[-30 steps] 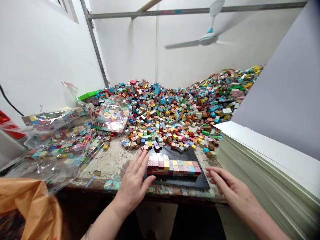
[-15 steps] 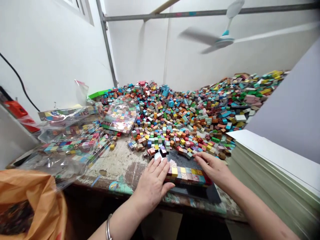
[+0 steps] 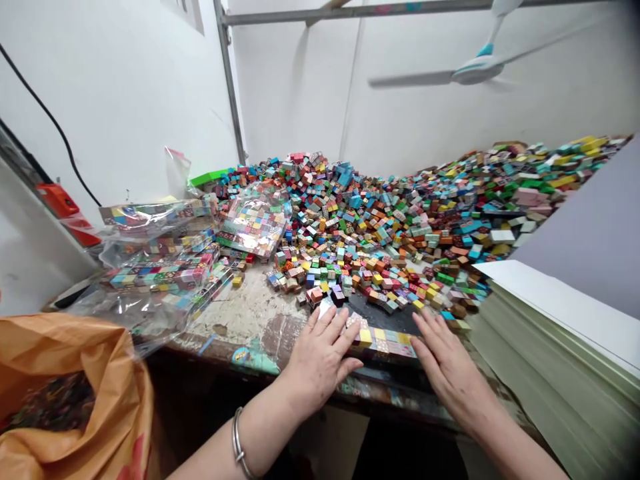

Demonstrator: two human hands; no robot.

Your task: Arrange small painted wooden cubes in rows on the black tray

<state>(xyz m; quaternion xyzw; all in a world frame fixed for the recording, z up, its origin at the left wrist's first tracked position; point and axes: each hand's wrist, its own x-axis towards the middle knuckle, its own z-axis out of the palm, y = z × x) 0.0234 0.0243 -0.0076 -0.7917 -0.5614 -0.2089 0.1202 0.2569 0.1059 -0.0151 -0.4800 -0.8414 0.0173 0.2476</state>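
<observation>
A row of small patterned cubes [image 3: 384,339] lies near the table's front edge, on a dark flat board [image 3: 375,312]. My left hand [image 3: 324,357] rests over the row's left end, fingers stretched out and thumb apart. At the opposite end is my right hand [image 3: 447,363], its fingers extended along the end cubes. Neither hand grasps anything. Both hands cover the ends of the row. Just beyond my left fingertips sit a white piece [image 3: 326,307] and a few loose cubes [image 3: 315,295].
A big heap of coloured cubes [image 3: 370,220] spreads along the wall. Plastic-wrapped cube blocks [image 3: 160,273] are stacked at left, with another wrapped block [image 3: 255,227] beside them. An orange bag [image 3: 120,360] stands front left. Tall stacked sheets [image 3: 535,353] border the right. A fan [image 3: 477,70] hangs above.
My right hand has moved back from the loose cubes and now lies flatter at the row's right end. My left hand stays on the left end. The view has shifted slightly.
</observation>
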